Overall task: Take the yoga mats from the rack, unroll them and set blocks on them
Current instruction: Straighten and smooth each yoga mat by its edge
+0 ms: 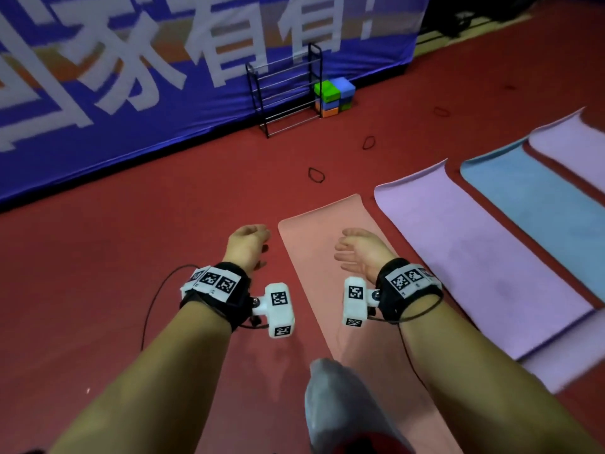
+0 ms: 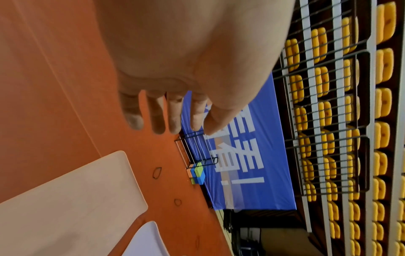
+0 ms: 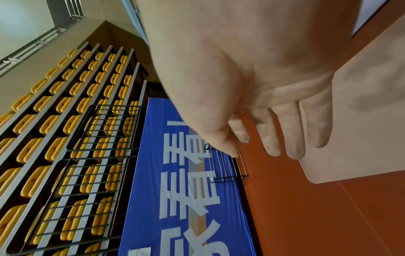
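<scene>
Several mats lie unrolled side by side on the red floor: a pink mat (image 1: 327, 257), a lilac mat (image 1: 465, 250), a blue mat (image 1: 537, 204) and a pale lilac mat (image 1: 573, 142). The black wire rack (image 1: 284, 90) stands bare against the blue banner. Beside it sits a stack of green, blue and orange blocks (image 1: 334, 96). My left hand (image 1: 248, 244) hangs over the floor just left of the pink mat, fingers relaxed and holding nothing. My right hand (image 1: 360, 250) hovers over the pink mat, fingers loosely spread and holding nothing. The pink mat (image 2: 72, 199) and the blocks (image 2: 197, 173) also show in the left wrist view.
Three black elastic loops (image 1: 316, 175) lie on the floor between the mats and the rack. A blue banner (image 1: 131, 93) lines the far side, with yellow stadium seats (image 3: 54, 138) above it. My foot (image 1: 337, 407) is at the near end of the pink mat.
</scene>
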Tool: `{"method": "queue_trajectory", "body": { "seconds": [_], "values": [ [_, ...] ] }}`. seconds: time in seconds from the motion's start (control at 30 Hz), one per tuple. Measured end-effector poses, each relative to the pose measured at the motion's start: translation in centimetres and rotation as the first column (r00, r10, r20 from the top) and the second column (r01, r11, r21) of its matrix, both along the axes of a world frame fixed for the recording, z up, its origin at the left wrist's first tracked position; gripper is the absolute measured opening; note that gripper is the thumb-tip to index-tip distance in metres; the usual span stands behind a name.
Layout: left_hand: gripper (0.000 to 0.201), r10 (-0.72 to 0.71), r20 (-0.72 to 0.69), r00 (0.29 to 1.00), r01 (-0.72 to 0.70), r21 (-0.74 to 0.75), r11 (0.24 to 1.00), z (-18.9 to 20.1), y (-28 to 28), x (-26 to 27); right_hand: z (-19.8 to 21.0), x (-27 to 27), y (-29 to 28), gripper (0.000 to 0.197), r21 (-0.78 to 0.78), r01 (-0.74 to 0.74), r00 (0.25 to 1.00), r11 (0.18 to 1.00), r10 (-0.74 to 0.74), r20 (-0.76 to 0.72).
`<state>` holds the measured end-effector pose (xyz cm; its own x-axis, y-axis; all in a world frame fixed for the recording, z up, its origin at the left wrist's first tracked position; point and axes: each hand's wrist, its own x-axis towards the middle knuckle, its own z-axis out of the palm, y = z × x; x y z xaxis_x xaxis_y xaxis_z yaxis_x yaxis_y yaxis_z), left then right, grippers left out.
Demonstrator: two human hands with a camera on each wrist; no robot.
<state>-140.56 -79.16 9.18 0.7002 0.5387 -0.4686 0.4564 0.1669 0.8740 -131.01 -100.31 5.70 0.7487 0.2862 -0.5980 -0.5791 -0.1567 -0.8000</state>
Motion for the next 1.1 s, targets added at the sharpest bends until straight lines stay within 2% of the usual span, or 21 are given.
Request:
{"method": "queue_trajectory", "body": {
  "seconds": [0.17,0.3,0.43,0.57,0.7,0.8,0.9,1.0,1.1],
  "values": [
    [0.012,-0.083,-0.033,0.996,0.083,-0.005,0.997,-0.4,6.0,9.5,-0.6,7.9,5.3,0.032,-0.023,0.118,0.992,0.993,-0.119,-0.036],
    [0.022,-0.096,-0.031,0.995,0.096,-0.002,0.995,0.4,12.0,17.5,0.2,15.4,11.7,0.025,0.004,0.154,0.988,0.988,-0.154,-0.030],
    [0.020,-0.114,-0.020,0.993,0.114,0.009,0.993,0.8,17.9,23.5,1.7,21.4,17.9,0.012,-0.014,0.155,0.988,0.988,-0.156,-0.002],
    [0.014,-0.178,-0.042,0.983,0.178,0.002,0.984,-0.8,24.8,29.7,0.8,27.0,24.2,0.014,-0.031,0.186,0.982,0.982,-0.187,-0.012],
    [0.011,-0.272,-0.059,0.960,0.273,-0.001,0.962,-2.5,32.3,37.5,-0.4,31.9,30.5,0.017,-0.027,0.298,0.954,0.954,-0.298,-0.031],
    [0.009,-0.382,-0.073,0.921,0.383,-0.006,0.924,-2.2,37.2,44.0,0.0,34.8,35.0,0.018,-0.048,0.442,0.896,0.896,-0.443,-0.010],
    [0.009,-0.477,-0.048,0.878,0.478,0.014,0.878,-1.2,40.0,49.2,0.4,37.5,38.1,0.019,0.010,0.532,0.847,0.847,-0.531,-0.033],
    [0.009,-0.587,-0.042,0.808,0.588,0.024,0.808,-0.5,40.4,53.7,1.0,39.3,39.8,0.027,0.050,0.586,0.810,0.808,-0.585,-0.040],
    [0.006,-0.704,-0.041,0.709,0.705,0.025,0.708,-0.5,39.0,58.3,1.1,41.0,39.6,0.032,0.023,0.660,0.751,0.751,-0.659,-0.038]
  ]
}}
